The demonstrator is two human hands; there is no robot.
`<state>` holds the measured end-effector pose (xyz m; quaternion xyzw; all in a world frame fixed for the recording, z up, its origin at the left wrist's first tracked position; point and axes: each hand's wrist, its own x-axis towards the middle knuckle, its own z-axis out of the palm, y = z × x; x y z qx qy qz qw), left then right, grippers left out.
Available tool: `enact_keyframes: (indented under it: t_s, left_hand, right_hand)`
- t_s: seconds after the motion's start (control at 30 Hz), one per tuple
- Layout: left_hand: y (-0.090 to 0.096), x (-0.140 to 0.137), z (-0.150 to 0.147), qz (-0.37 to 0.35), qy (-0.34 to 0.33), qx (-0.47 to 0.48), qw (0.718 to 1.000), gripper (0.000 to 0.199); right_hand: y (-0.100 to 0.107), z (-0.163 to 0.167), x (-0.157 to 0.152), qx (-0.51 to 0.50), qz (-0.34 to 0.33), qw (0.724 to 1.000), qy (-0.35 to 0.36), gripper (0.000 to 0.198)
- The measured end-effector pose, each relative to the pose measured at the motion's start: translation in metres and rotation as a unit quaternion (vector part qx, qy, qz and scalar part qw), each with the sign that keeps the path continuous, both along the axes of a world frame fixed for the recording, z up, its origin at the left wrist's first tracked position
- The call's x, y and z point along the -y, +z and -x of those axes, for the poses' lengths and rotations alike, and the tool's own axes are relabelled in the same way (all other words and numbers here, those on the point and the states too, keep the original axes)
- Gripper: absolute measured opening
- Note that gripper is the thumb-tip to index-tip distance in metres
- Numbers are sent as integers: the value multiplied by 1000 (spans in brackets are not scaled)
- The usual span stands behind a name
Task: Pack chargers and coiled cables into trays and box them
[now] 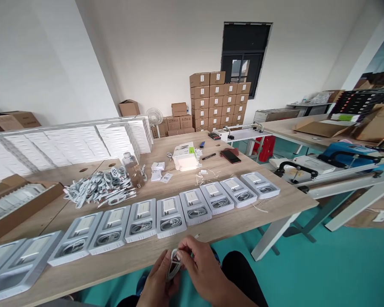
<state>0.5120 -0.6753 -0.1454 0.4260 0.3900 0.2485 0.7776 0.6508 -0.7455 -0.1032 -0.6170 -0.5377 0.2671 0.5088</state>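
Just off the table's front edge, a coiled white charging cable (173, 267) is held between my two hands. My left hand (158, 279) wraps round the coil from the left. The fingers of my right hand (202, 265) pinch its upper end, partly hiding it. Beyond them, a row of pale plastic trays (171, 233) runs along the table (237, 224). Most trays carry a white charger (169, 205) and a coiled cable (171, 223). In the second tray from the left (6, 283), the cable compartment shows bare.
A heap of bundled cables (100, 187) lies behind the trays, beside a clear bottle (132, 170). White boxes (67, 147) are stacked at the back left. An open carton (25, 213) stands left. A phone (230, 156) and marker (209, 156) lie toward the right.
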Motion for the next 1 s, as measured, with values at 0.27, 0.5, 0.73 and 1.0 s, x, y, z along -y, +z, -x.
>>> enact_keyframes:
  t_s: [0.27,0.5,0.73,1.0]
  left_hand:
    - [-4,4,-5,45,39,47,997,36]
    - [14,3,-1,-6,12,21,1000,28]
    - [19,-8,9,-290,-47,-86,952,41]
    - [33,4,14,-259,-150,-192,935,39]
  right_hand:
    - [-26,0,2,-91,10,996,-21,14]
    - [-28,-13,4,69,-40,992,-93,29]
    - [-4,-47,23,70,24,991,108,44]
    - [-15,-35,7,97,24,993,58,10]
